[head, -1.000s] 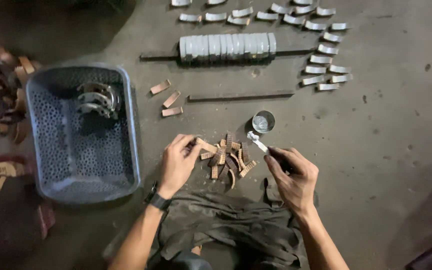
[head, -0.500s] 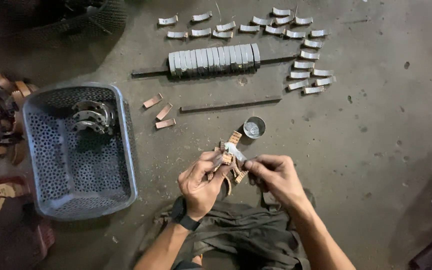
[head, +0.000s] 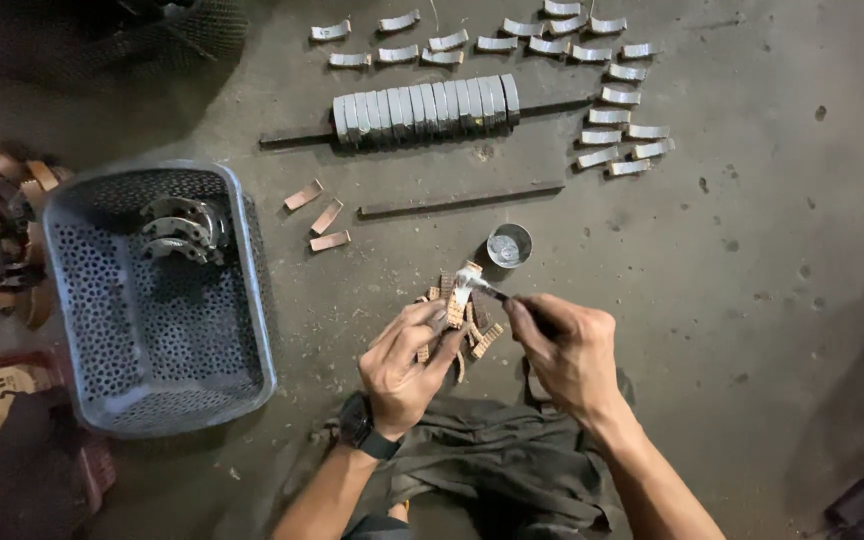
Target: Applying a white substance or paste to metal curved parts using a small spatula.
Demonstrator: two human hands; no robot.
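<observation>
Left hand (head: pixel 407 365): beside the right hand (head: pixel 567 350), both above a cloth (head: pixel 492 470).
Small pile of pieces (head: pixel 462 325): between and under the hands.
Small cup (head: pixel 509 245): just beyond the hands.
Basket (head: pixel 252 300): left of the left hand, curved parts (head: pixel 182 228) in it.
Bar (head: pixel 460 199): beyond the cup.
Row of stacked pieces (head: pixel 424 106): beyond the bar.
Scattered curved pieces (head: pixel 612 110): farthest, beyond and right.

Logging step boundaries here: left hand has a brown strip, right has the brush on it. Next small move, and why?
Probably draw the brush along the brown strip toward its lower end. The white-coated tip sits at the strip's top end, the left hand pinches it lower down, and the right hand grips the handle. The rest of the strip's face looks uncoated, though it is small in view.
</observation>
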